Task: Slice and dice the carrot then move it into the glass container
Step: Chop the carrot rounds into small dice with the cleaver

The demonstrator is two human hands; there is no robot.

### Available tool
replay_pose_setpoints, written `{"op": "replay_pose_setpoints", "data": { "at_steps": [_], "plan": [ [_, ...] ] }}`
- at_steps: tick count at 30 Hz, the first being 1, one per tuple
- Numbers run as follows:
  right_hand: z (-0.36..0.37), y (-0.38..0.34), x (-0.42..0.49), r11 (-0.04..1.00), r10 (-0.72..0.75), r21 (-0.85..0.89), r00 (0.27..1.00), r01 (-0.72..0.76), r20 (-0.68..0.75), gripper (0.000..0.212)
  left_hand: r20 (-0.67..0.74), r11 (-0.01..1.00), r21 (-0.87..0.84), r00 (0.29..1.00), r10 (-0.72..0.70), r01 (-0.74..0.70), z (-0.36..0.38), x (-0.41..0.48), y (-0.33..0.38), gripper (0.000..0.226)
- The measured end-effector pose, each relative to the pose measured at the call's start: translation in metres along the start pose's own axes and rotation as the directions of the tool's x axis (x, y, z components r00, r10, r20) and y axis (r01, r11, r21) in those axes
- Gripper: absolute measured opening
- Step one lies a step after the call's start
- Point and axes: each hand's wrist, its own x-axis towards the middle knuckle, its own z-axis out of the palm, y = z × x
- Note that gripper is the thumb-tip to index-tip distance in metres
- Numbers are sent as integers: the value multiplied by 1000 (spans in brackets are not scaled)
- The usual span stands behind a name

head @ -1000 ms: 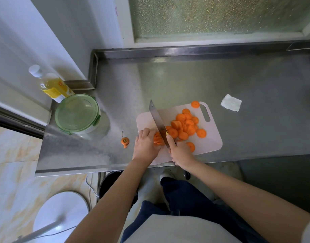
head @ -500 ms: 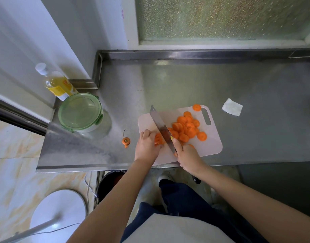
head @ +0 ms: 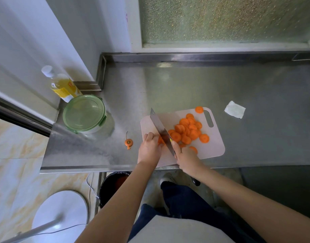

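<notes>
Right hand wrapped round knife handle, forefinger laid along spine. Left hand curled over short carrot stub, fingertips just beside blade. Stub small: a slip or roll likely puts fingers under edge. Slices heaped on cutting board; one at far rim may roll off. Board's near corner at counter edge; hard chop could shift it. Glass container well apart, lid on.

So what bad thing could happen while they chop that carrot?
The left hand holds the small carrot piece right beside the knife, so fingers could get nicked. The cutting board lies at the front edge of the counter and might slide off. One slice sits on the board's far rim and may roll away.
</notes>
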Motion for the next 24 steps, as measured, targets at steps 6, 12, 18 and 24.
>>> {"op": "replay_pose_setpoints", "data": {
  "at_steps": [6,12,18,24],
  "plan": [
    [-6,-5,0,993,-11,-115,1000,8,-26,54,-48,999,-45,999,25,-27,4,-2,0,26],
    [15,-10,5,996,56,-66,990,-65,-131,61,-38,997,-61,999,37,-39,3,-1,0,27],
    [18,-9,3,998,6,-66,986,-18,-169,61,-35,997,-55,998,44,-46,3,-1,-1,30],
    [16,-10,7,999,-36,-23,982,32,-185,63,-39,999,-46,999,25,-27,3,-2,0,27]
  ]
}}
